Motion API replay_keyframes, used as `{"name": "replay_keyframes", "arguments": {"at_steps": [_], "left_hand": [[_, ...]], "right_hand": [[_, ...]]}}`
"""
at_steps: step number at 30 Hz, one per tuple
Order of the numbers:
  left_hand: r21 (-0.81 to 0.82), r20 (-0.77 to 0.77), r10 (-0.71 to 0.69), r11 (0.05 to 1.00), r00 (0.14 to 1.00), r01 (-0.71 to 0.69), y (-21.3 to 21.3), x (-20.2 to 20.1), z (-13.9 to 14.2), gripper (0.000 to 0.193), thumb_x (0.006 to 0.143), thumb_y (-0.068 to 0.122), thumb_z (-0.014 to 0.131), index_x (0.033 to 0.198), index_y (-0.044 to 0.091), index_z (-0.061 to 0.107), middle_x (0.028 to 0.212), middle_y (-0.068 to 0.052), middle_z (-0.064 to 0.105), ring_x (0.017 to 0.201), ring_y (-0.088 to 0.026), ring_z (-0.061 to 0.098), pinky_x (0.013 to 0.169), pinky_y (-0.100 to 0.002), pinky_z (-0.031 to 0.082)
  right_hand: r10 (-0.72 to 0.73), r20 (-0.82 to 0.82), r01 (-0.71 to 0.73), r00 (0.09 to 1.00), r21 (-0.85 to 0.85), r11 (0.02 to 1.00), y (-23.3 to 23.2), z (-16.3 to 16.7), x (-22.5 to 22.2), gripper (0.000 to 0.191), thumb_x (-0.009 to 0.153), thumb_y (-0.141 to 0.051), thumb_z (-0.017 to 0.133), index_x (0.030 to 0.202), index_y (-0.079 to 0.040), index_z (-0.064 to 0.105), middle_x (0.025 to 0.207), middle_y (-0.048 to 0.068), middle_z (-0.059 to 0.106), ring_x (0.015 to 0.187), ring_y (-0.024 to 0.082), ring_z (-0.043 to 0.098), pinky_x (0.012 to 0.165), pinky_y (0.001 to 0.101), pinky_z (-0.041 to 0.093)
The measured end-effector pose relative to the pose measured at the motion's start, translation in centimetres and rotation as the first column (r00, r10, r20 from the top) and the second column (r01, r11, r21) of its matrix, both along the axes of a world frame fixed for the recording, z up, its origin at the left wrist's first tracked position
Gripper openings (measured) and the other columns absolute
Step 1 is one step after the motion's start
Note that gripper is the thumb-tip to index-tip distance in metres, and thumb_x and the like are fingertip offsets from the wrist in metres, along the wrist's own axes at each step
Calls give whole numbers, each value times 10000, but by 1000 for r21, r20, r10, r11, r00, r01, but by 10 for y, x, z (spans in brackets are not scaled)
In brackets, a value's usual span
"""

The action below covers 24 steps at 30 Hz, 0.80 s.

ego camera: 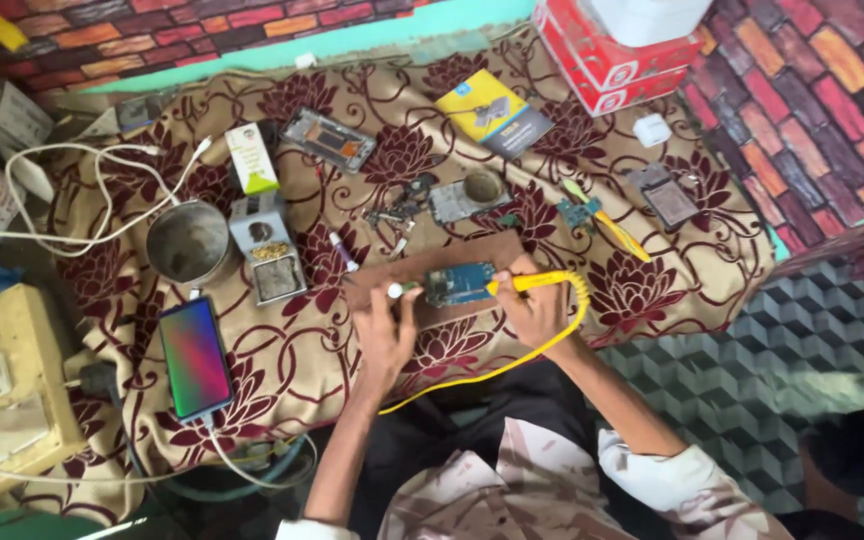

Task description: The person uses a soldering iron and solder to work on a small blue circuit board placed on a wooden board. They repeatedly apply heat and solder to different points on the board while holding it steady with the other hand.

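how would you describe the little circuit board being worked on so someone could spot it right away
On the floral cloth, find the brown board near the front edge, between the left hand and right hand. The blue circuit board lies on it, touched by the yellow soldering iron.

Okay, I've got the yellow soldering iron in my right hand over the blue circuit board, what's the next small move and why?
Probably ease the tip down onto the blue circuit board. Your right hand holds the yellow soldering iron with its point at the board's right edge, and your left hand holds a small white-tipped piece at the board's left side, on the brown board. Whether the tip touches yet is too small to tell.
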<state>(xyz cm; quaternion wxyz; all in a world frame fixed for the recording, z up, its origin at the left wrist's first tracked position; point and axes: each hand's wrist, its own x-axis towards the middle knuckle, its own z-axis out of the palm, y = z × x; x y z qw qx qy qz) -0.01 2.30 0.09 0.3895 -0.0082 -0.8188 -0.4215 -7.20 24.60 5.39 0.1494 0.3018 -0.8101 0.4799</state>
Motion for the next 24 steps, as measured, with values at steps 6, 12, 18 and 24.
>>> {"name": "replay_keyframes", "arguments": {"at_steps": [6,12,18,24], "left_hand": [[41,65,-18,999,998,15,-3,-4,-6,178,982,61,667,1136,-7,608,922,-87,797,479,-126,615,411,-286,431],[53,104,-44,998,994,38,-6,0,-18,163,978,39,648,1129,-12,613,912,-100,809,394,-95,549,332,-256,391],[-36,-16,-33,999,999,32,-7,-2,-23,187,962,20,652,1125,-33,578,972,-135,800,457,-88,614,377,-237,443],[-25,-92,-104,994,990,102,-7,-1,-34,124,1047,50,588,1142,-6,532,1056,-116,779,654,-141,723,513,-243,555]], "right_hand": [[-6,-131,13,991,56,998,2,4,0,156,966,-116,627,859,-16,574,711,153,609,587,281,600,551,378,461],[58,-28,-60,998,-74,995,4,-7,-2,140,981,-101,613,879,-14,571,703,91,666,588,155,643,533,326,480],[20,47,-11,999,-171,985,13,-28,7,155,1034,-107,588,916,-7,577,736,87,680,601,108,599,536,303,467],[-117,46,124,992,-207,970,21,-50,30,149,1015,-124,597,929,-2,600,710,84,666,569,113,582,530,295,451]]}}
